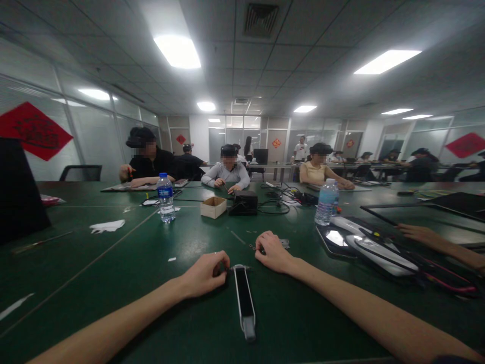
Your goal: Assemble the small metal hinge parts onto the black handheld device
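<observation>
A long, narrow device (pixel 244 296) with a black face, a pale rim and a grey near end lies on the green table in front of me. Beside its far end is my left hand (pixel 206 273), thumb and fingers curled into a pinch; whatever they hold is too small to make out. My right hand (pixel 273 253) rests farther forward and to the right, its fingers closed and pointing inward. Something dark shows under those fingers, but I cannot tell what. A small grey metal-looking piece (pixel 284 243) lies just beyond the right hand, and tiny bits lie near its fingertips.
Ahead stand an open box (pixel 213 207), a black case (pixel 243 203) and a water bottle (pixel 165 198). Another bottle (pixel 326 202) and white-and-black equipment (pixel 379 247) are on the right, near another person's hand (pixel 420 233). White tissue (pixel 107 226) lies left. People sit across the table (pixel 144 268).
</observation>
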Motion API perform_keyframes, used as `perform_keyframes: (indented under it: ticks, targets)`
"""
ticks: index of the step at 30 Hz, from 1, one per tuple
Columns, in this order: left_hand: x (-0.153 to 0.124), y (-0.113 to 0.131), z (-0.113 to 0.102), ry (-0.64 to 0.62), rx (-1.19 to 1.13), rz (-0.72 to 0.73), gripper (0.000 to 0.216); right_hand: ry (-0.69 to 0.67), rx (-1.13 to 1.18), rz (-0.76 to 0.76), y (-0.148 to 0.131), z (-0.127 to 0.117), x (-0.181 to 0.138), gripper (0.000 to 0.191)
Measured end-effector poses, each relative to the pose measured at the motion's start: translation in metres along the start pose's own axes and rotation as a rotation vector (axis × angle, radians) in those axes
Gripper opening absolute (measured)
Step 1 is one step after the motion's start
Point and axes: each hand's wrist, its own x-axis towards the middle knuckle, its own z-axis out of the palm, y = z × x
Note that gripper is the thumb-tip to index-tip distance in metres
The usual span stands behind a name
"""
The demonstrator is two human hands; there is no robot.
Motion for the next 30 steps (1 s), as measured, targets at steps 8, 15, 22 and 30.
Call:
perform_keyframes:
  ticks: [8, 15, 22, 30]
  targets:
    - [0.000, -0.002, 0.001, 0.007, 0.009, -0.005, 0.015, 0.063, 0.056, -0.136, -0.009, -0.002, -0.001, 0.007]
    - [0.001, 0.000, 0.000, -0.002, -0.021, -0.026, 0.013, -0.015, 0.049, -0.404, -0.028, -0.012, -0.013, 0.012]
    - [0.002, 0.000, 0.001, -0.004, -0.044, -0.039, 0.012, -0.123, 0.023, -0.446, -0.034, -0.012, -0.016, 0.014]
    - [0.002, 0.000, -0.001, -0.004, -0.067, -0.026, 0.014, -0.138, 0.062, -0.470, -0.031, -0.010, -0.016, 0.013]
